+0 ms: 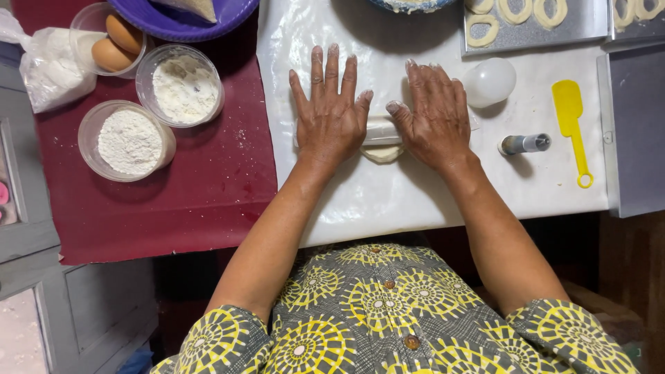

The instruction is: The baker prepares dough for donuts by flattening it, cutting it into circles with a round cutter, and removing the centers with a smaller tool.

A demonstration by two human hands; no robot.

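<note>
We've got both palms flat, fingers spread, on the white rolling pin (382, 130), left hand (331, 114) and right hand (435, 114) side by side. The dough (382, 153) peeks out just near of it, mid-sheet. Looks soft and a bit sticky, so press evenly and lift it by the edges.

Yellow spatula (571, 118), seemingly off-white dough (382, 153)

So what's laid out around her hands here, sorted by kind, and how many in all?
Hands on the rolling pin: 2, left hand and right hand
Tubs of white powder: 2
Eggs: 2
Yellow spatula: 1
Dough piece: 1
Total: 9, with the pin
</note>
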